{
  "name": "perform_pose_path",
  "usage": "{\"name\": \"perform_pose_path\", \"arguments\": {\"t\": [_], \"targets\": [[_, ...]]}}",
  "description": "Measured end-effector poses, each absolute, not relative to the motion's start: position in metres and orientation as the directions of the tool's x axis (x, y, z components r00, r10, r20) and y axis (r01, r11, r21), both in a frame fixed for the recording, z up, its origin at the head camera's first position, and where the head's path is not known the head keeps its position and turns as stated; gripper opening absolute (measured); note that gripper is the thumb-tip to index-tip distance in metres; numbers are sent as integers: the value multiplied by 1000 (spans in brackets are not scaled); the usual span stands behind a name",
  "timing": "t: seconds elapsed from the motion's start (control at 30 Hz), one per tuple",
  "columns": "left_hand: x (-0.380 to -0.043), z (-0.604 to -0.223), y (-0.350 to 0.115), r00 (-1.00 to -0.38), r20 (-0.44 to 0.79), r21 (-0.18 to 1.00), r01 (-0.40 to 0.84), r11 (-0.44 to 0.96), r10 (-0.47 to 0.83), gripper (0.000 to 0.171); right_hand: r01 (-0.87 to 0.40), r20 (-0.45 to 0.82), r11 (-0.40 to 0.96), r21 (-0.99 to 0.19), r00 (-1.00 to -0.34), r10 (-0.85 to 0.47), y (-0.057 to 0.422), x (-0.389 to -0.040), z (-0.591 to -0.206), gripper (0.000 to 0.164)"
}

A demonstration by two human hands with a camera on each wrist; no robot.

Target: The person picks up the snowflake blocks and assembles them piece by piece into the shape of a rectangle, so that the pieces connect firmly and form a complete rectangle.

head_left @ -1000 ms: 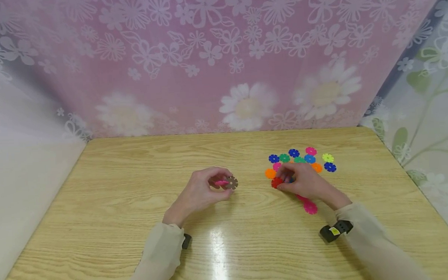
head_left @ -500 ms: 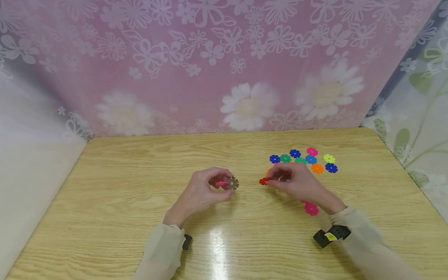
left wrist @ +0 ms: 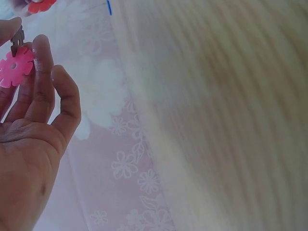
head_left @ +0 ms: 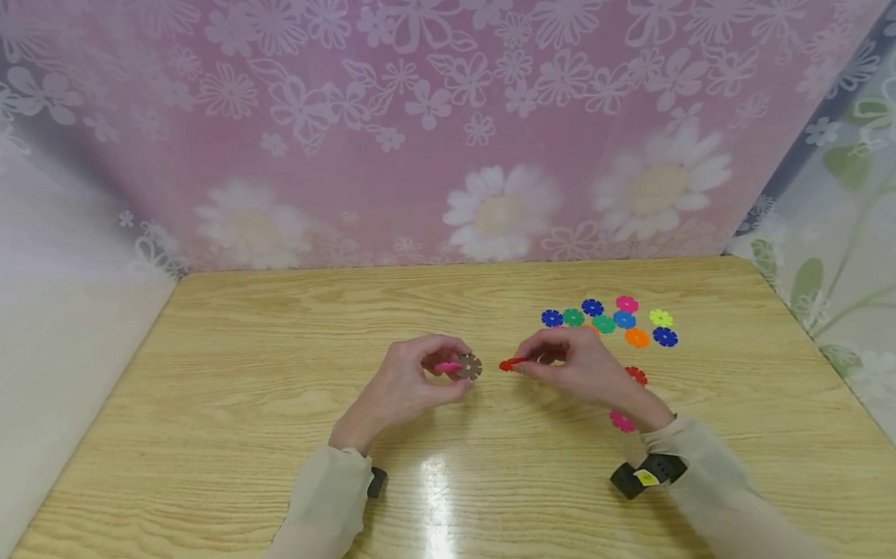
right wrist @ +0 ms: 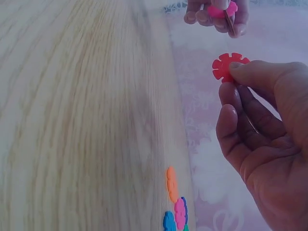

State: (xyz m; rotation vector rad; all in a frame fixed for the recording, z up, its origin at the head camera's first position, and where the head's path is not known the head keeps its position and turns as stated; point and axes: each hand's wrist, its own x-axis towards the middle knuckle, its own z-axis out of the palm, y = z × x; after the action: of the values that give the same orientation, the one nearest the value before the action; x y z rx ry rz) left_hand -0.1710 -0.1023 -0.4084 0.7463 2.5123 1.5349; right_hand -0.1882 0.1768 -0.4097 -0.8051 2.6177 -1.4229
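Observation:
My left hand (head_left: 411, 379) pinches a brown notched disc (head_left: 469, 366) between thumb and fingers. A pink notched disc (left wrist: 16, 67) joins it at right angles, edge into edge, on the palm side. Facing it, my right hand (head_left: 575, 366) pinches a red notched disc (right wrist: 224, 67) between thumb and forefinger, held nearly flat. A small gap separates the red disc from the brown one. Both hands are raised over the middle of the wooden table (head_left: 270, 337).
Several loose discs lie flat at the back right, among them a yellow disc (head_left: 661, 318), an orange disc (head_left: 637, 338) and a dark blue disc (head_left: 665, 337). Another red disc (head_left: 636, 376) and a pink disc (head_left: 623, 420) are partly hidden by the right forearm. Patterned cloth (head_left: 442, 146) stands behind.
My right hand has lifted the red disc from the edge of the pile and carried it left, tipping it flat, close to the brown disc. My left hand has stayed almost still.

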Motion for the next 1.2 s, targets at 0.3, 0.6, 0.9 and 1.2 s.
{"name": "perform_pose_path", "arguments": {"t": [0.3,0.6,0.9,1.2], "targets": [[-172,-410,-100,-866,181,845,380,377,466,29,-430,205,401,-809,-846,-493,163,-184,-406,9],[-172,-410,-98,-853,196,834,404,375,484,26,-468,266,338,-816,-824,-500,154,-183,-405,8],[-174,-411,-99,-837,234,814,447,371,494,24,-501,322,274,-821,-802,-503,151,-183,-407,10],[-176,-413,-99,-847,218,825,425,371,485,24,-572,416,204,-794,-757,-504,149,-185,-413,13]]}}
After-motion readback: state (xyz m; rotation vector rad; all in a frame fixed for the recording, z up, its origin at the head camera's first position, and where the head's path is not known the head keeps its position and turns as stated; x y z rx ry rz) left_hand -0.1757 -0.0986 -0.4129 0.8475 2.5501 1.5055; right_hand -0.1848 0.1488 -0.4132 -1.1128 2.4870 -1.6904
